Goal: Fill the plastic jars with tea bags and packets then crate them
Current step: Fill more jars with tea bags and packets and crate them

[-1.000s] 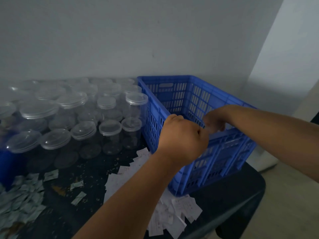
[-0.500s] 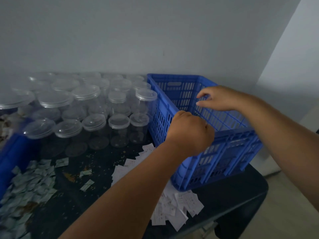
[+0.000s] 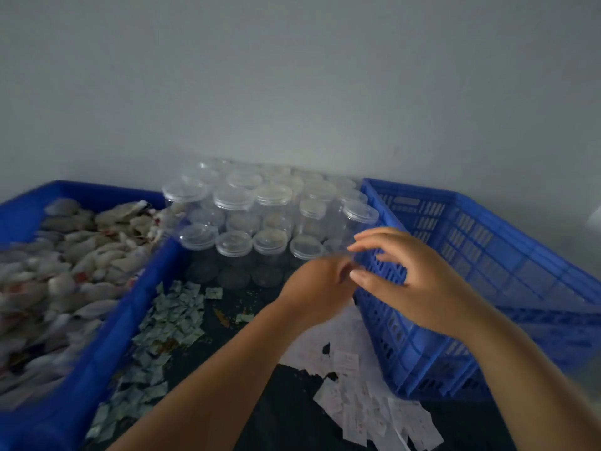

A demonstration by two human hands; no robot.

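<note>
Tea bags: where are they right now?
Head view, far left: the tea bags lie heaped in the solid blue bin, beside the lidded jars.

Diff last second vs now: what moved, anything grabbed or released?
Left hand came off the near-left corner of the blue slatted plastic crate and shifted left toward the clear lidded plastic jars. Right hand swung out from over the crate to meet it, fingers spread; nothing visibly held. The head camera also panned left. Crate, jars and scattered paper packets stayed put.

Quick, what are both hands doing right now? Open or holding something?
Left hand: fingers curled away from view, blurred; cannot tell.
Right hand: open, fingers spread, holding nothing.
</note>
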